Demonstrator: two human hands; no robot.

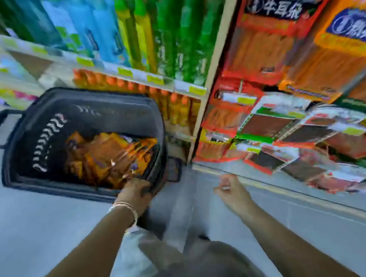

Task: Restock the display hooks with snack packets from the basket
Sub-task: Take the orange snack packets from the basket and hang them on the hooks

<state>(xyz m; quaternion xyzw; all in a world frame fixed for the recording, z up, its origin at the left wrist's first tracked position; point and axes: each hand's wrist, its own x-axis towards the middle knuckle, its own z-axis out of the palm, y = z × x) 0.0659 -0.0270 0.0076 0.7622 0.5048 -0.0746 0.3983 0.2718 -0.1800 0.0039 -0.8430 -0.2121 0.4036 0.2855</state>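
A dark plastic basket (32, 128) stands on the floor at left, holding several orange snack packets (108, 155). My left hand (135, 191) reaches over the basket's near rim into the packets; its fingers are hidden among them, so I cannot tell whether it holds one. My right hand (229, 189) hangs in the air right of the basket with loosely curled fingers and nothing in it. Hanging packets on the display hooks (264, 37) fill the right side, red and orange above, darker ones lower down. The frame is blurred.
Shelves with blue and green bottles (135, 26) and orange bottles (172, 106) stand behind the basket. A beige upright post (220, 60) divides shelves from the hook display. Grey floor (11, 225) lies around the basket. My legs are at bottom centre.
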